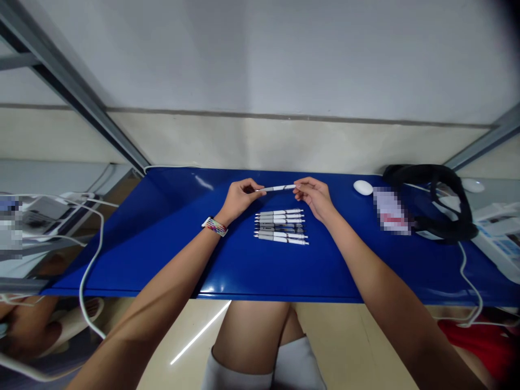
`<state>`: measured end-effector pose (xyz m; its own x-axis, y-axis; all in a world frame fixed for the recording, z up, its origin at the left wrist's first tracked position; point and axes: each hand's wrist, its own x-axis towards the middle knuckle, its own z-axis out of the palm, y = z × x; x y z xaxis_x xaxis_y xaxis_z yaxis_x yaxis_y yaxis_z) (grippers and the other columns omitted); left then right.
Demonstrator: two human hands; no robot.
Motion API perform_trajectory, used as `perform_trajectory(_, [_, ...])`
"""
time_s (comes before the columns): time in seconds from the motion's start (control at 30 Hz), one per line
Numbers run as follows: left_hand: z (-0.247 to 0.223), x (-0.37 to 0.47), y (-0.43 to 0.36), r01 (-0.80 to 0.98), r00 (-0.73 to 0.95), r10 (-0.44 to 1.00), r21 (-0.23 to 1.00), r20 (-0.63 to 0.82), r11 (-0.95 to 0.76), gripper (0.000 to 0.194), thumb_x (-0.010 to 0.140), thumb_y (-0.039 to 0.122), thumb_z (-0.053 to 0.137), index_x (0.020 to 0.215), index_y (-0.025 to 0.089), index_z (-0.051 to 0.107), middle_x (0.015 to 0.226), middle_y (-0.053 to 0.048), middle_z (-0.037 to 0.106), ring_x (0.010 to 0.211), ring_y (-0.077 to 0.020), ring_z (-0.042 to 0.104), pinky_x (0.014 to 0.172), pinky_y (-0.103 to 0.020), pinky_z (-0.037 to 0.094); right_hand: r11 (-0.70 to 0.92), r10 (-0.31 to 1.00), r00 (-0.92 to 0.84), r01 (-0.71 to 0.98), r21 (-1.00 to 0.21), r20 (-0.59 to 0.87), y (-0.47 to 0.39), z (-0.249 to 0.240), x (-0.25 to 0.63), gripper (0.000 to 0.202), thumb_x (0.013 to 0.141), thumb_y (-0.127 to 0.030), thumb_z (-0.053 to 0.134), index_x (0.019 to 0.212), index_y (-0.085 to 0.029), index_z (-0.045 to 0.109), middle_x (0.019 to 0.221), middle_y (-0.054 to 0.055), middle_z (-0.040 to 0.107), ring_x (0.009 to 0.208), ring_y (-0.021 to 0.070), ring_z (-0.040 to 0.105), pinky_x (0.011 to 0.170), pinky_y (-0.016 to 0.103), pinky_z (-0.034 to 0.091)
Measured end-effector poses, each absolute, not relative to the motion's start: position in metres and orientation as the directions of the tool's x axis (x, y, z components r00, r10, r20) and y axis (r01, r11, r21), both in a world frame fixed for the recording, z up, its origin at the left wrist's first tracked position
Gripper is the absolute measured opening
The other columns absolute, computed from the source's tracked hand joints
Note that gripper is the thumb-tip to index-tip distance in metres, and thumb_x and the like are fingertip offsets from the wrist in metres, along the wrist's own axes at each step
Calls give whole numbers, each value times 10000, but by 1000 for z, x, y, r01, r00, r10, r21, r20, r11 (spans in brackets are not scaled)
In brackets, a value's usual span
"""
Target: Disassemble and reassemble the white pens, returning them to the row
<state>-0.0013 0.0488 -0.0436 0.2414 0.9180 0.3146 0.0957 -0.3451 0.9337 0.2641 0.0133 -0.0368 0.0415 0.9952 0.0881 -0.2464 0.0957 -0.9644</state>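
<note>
My left fingers and right fingers pinch one white-and-gray pen by its ends, mid-frame, higher in frame than the row of pens on the blue surface.

Behind the blue table, a plain wall, grey above and cream below, with a dark line running between. Near the blue table's back corners, slanting grey metal posts. Past its left end, a pale grey desktop. Below its near edge, beige floor with a bright straight streak of light.
</note>
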Motion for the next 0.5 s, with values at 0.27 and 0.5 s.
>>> perform_trajectory(0.27, [-37, 0, 46, 94, 160, 915, 917, 371, -389, 219, 754, 320, 934, 850, 191, 785, 838, -30, 778, 720, -148, 648, 707, -297, 497, -296, 952, -254, -631, -717, -169, 9, -18, 269, 314, 990, -357, 633, 1176, -140, 766, 862, 86, 743, 698, 152, 649, 563, 240, 553])
perform_trajectory(0.5, [-35, 2, 45, 67, 161, 908, 914, 387, -401, 214, 772, 307, 929, 905, 197, 802, 806, -19, 748, 699, -133, 612, 682, -285, 470, -308, 950, -196, -725, -616, -244, 9, -14, 267, 236, 962, -107, 595, 1152, -131, 733, 808, 52, 720, 648, 97, 640, 517, 140, 535])
